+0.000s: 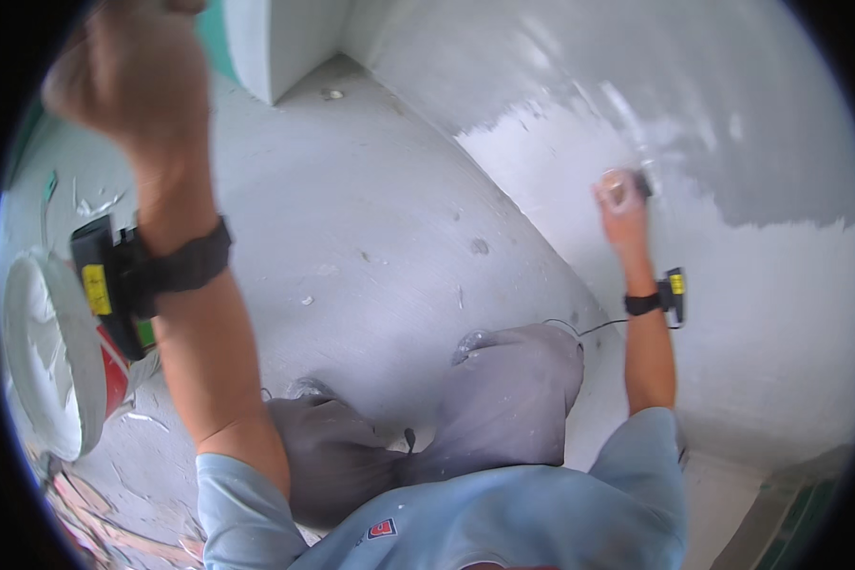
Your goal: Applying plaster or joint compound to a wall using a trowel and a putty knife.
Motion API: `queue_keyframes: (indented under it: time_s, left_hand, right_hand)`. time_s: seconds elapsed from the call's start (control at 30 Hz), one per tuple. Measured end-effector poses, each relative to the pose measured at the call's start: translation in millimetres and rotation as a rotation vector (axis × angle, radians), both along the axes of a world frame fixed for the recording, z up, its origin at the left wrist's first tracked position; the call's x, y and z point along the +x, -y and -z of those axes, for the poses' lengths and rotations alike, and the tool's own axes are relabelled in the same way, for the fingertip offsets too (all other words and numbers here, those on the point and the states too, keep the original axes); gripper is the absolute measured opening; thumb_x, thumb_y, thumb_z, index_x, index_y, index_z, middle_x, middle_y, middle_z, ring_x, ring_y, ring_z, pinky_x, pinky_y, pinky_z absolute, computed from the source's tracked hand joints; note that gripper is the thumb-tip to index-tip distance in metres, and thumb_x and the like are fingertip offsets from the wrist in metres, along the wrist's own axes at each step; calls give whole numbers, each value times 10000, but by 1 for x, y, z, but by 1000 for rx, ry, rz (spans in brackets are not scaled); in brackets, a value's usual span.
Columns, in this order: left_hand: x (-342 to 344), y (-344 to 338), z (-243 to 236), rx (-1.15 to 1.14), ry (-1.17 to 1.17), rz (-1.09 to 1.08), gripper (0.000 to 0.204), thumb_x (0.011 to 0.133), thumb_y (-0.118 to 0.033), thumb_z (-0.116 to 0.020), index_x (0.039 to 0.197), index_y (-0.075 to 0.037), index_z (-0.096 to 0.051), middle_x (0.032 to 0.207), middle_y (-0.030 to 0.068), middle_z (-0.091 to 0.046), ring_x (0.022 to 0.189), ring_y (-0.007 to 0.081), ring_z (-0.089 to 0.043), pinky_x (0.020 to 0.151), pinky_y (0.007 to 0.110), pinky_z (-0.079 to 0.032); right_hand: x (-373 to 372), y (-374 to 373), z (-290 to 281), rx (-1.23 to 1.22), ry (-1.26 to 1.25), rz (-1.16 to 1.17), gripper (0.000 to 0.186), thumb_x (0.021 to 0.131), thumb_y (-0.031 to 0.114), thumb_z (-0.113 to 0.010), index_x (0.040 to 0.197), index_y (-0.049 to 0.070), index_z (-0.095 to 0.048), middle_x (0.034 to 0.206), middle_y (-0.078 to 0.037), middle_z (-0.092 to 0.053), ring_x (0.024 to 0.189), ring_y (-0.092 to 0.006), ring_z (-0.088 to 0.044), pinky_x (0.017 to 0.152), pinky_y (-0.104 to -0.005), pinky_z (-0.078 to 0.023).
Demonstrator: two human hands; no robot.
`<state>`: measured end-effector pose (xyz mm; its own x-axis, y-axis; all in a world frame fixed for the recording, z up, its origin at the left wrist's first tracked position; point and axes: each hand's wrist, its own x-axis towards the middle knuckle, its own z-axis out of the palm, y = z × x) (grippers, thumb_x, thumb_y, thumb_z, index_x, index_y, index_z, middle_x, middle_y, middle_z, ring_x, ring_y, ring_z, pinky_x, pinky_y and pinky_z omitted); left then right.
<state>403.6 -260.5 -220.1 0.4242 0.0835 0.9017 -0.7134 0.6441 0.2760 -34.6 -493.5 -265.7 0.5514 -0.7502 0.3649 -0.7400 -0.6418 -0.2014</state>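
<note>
At the right, my right hand (621,198) is closed around the handle of a trowel (645,183), pressed against the wall (579,157). The trowel's blade is seen nearly edge-on and is hard to make out. Wet grey coating (731,123) covers the upper part of this wall and ends in a ragged edge, with paler surface below. My left hand (138,76) is raised at the upper left, away from the wall. Motion blurs it, and the picture's rim cuts off part of it, so its fingers and anything in them cannot be made out.
A white bucket (90,361) lies tipped on the left, its inside smeared with white material. Scraps and strips of debris (95,513) lie below it. A white wall corner (299,47) juts out at the top. A thin cable (603,327) runs from my right wrist device.
</note>
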Motion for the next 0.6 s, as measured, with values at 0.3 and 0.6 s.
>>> queue_keyframes:
  time_s: [0.3,0.6]
  left_hand:
    - [-41,13,3,32,-290,-124,340,915,-316,-430,1087,-30,-500,630,-43,-354,472,20,-310,399,153,-253]
    - [35,-80,42,483,-255,-423,234,861,-164,-520,1009,5,-586,951,107,-637,826,216,-634,721,254,-499]
  right_hand:
    - [93,2,182,272,-149,-87,341,757,200,-619,1037,40,-510,956,-197,-566,914,-363,-530,801,-407,-412]
    - [163,66,295,543,-223,18,372,746,207,-625,1038,14,-501,980,-211,-576,956,-353,-538,813,-411,-417]
